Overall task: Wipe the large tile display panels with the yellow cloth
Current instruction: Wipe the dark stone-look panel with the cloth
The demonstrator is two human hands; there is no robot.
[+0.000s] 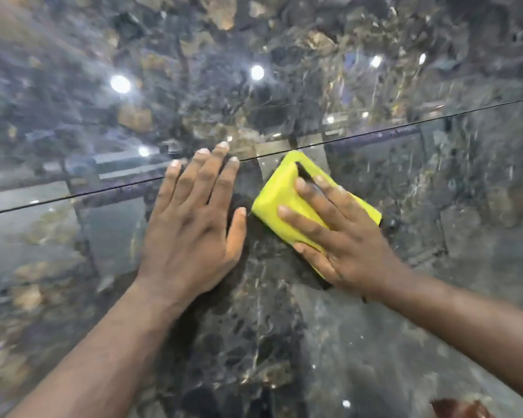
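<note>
Wiping seems midway: the flat right hand presses the cloth on the near panel up against the seam, the left hand rests open beside it, and the far panel looks streaky.

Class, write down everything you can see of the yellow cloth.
The yellow cloth is a bright yellow-green fabric folded into a thick rectangular pad, with a dark slit near its top corner. It lies flat and diagonal on the dark marbled tile panel, just below the seam. The right hand presses on it with straight fingers.
</note>
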